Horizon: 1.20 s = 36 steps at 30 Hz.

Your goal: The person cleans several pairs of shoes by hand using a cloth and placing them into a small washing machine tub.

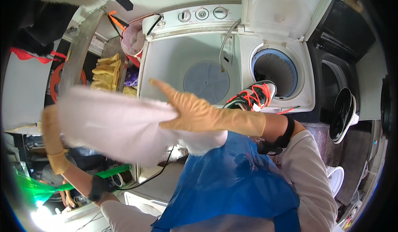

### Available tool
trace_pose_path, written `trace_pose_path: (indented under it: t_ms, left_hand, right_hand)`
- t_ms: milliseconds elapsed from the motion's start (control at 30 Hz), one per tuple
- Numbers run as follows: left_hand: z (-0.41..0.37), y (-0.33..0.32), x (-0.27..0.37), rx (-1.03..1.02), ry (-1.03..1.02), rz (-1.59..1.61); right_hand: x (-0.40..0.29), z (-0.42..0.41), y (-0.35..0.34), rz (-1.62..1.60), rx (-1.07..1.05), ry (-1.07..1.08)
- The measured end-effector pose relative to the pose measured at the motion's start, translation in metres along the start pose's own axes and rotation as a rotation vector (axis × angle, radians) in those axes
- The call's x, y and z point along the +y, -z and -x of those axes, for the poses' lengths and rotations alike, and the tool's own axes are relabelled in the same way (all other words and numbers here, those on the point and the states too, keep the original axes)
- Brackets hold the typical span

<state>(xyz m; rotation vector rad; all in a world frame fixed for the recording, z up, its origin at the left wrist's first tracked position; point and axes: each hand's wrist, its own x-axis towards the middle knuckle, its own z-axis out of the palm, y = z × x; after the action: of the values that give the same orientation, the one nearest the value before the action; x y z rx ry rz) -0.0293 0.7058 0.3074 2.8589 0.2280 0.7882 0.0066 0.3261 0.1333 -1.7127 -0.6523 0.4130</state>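
A pale pinkish-white cloth (115, 123) is stretched in front of me, blurred by motion. My left hand (51, 135), in a tan rubber glove, is at its far left edge; the cloth partly hides its fingers. My right hand (189, 110), gloved alike, lies over the cloth's right part with thumb and fingers spread; whether it grips the cloth is unclear. Behind stands a twin-tub washing machine (192, 30) with its wash tub (206, 79) and round spin tub (275, 73) uncovered. A shoe with orange-red laces (253, 95) rests on its front edge. I wear a blue apron (230, 182).
Yellow rubber gloves (105, 73) hang at the left near a filled bucket (133, 39). A raised lid (283, 11) stands behind the spin tub. Another shoe (342, 115) is at the right. A drain hose (225, 45) hangs into the wash tub. Another person's hand (70, 201) shows lower left.
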Motion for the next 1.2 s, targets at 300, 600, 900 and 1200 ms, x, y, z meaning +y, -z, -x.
trace_pose_path:
  t_ms: [300, 600, 900, 1200]
  left_hand:
    - [0.114, -0.125, 0.136, -0.725, -0.389, 0.679]
    - [0.103, -0.115, 0.256, -0.782, -0.071, 1.688]
    - [0.118, -0.263, 0.282, -0.631, -1.152, 0.599]
    - [0.14, -0.355, 0.334, -0.19, -1.766, 0.237]
  right_hand:
    - [-0.002, 0.03, -0.007, -0.142, 0.191, 0.288]
    - [-0.009, 0.099, 0.057, -0.085, 0.367, 0.398]
    - [-0.085, 0.281, 0.071, -0.229, 1.294, -0.202]
    - [0.016, 0.4, 0.035, 0.114, 1.387, -0.639]
